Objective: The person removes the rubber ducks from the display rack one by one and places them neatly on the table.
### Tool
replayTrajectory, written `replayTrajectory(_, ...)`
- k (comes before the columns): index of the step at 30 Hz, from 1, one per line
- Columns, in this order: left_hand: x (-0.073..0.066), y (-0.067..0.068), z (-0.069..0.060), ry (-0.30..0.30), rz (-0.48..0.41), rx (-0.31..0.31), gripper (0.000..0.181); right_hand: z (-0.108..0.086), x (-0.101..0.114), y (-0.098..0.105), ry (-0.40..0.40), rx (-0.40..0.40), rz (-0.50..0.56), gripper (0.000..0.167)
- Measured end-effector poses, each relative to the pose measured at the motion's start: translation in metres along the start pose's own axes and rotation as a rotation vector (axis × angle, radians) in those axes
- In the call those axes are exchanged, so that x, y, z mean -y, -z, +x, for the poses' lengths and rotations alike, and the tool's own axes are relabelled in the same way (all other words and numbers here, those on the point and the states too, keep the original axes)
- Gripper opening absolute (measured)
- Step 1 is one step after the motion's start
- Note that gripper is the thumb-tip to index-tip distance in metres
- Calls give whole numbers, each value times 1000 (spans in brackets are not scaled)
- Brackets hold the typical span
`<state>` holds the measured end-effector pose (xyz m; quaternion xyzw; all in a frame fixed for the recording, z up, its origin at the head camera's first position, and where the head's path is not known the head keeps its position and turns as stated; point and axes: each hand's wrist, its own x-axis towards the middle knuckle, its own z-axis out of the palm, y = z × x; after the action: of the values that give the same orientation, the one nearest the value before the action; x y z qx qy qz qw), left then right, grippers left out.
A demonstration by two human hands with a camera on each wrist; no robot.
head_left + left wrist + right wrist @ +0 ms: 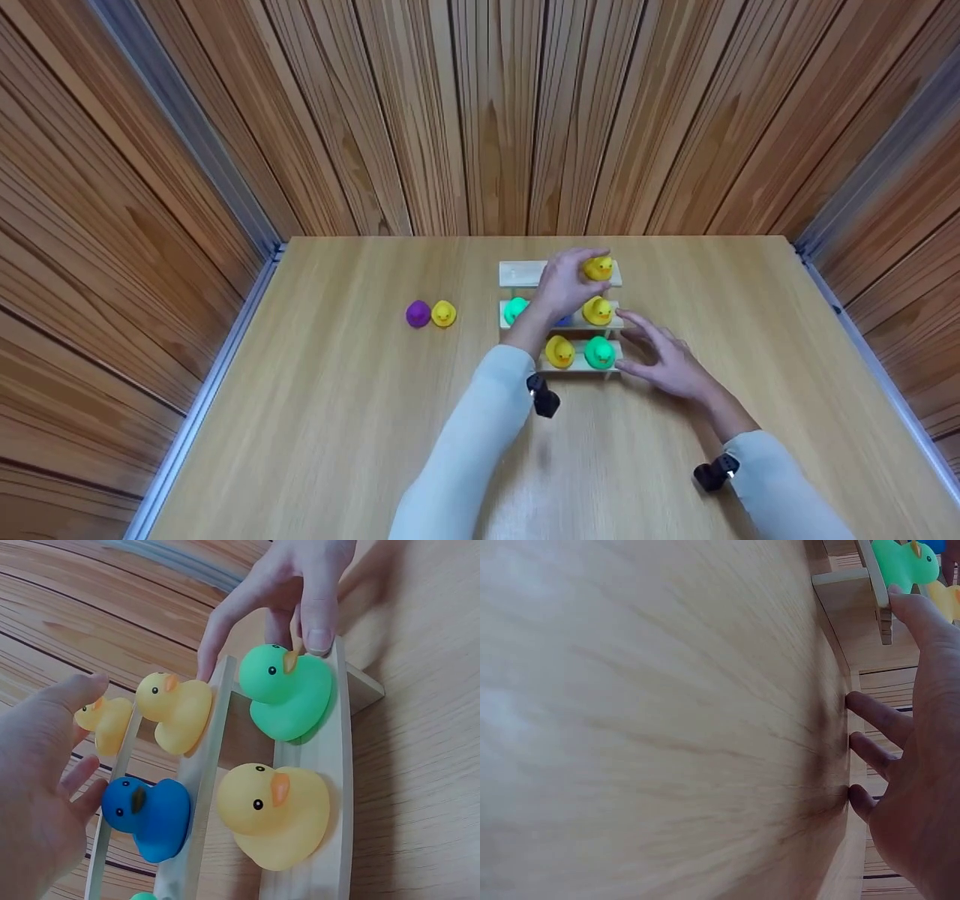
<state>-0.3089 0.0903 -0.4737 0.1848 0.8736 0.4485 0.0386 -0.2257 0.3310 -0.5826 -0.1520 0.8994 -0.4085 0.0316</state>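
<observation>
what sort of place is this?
Likely a recording booth: wood-plank walls close in the tabletop, metal strips run along the corners, and black devices sit at both wrists.

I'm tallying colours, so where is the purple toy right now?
In the head view, the purple toy sits on the table, left of the tiered shelf and immediately left of a yellow duck.

Soft, even light; pale glare on the tabletop [577,484]; diffuse shadows.
</observation>
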Motion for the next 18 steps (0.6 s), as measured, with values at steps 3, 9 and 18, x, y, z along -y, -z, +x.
replayTrajectory(3, 2, 0, 1, -5, 5, -16, 52, 0, 0, 0, -5, 4, -7, 88)
replayTrajectory(9, 3, -2, 1, 9, 1, -51, 49, 0, -1, 0, -2, 4, -16, 87)
replayTrajectory(18, 0, -6, 1, 2, 40, -113, 42, 0, 1, 1, -7, 13, -11, 87)
